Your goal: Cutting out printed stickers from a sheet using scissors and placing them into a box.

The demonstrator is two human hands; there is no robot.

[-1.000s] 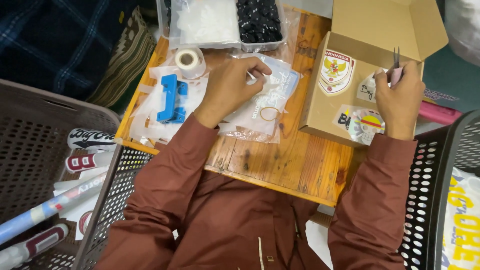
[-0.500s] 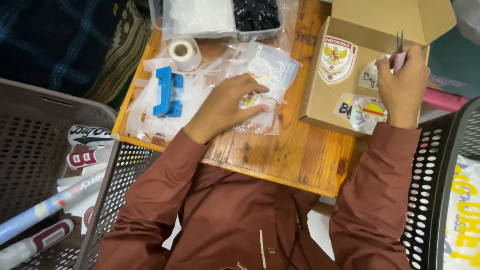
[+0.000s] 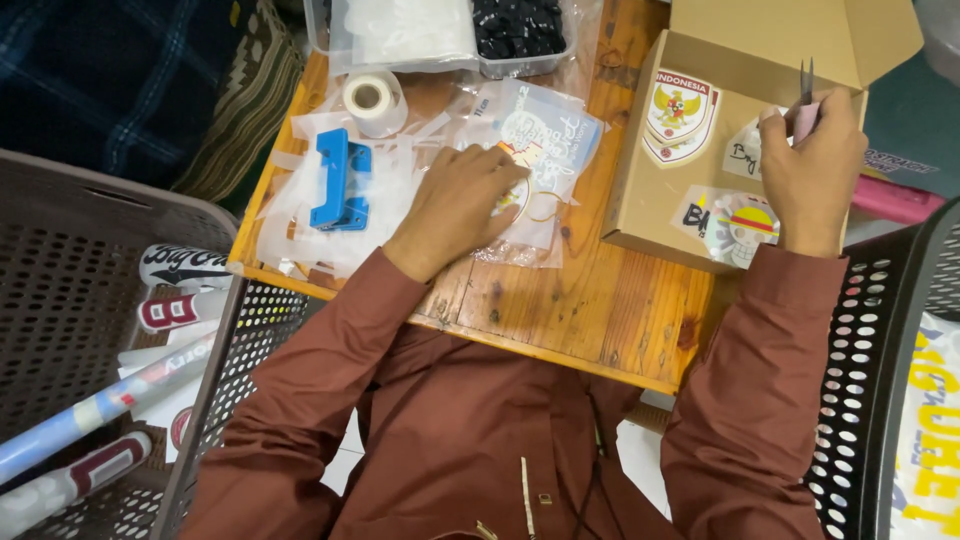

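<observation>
Wooden table (image 3: 590,300) — plastic sleeves (image 3: 520,170), cardboard box (image 3: 660,200), baskets (image 3: 60,300) alongside

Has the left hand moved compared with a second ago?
Yes. The left hand slid toward the person, away from the tape roll, and now rests on the clear sticker packets.

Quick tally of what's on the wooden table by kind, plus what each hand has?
Cardboard box: 1
Blue tape dispenser: 1
White tape roll: 1
Clear tray: 1
Tweezers, in right hand: 1
Total: 5
Left hand rests on clear sticker packets; their count is unclear.
</observation>
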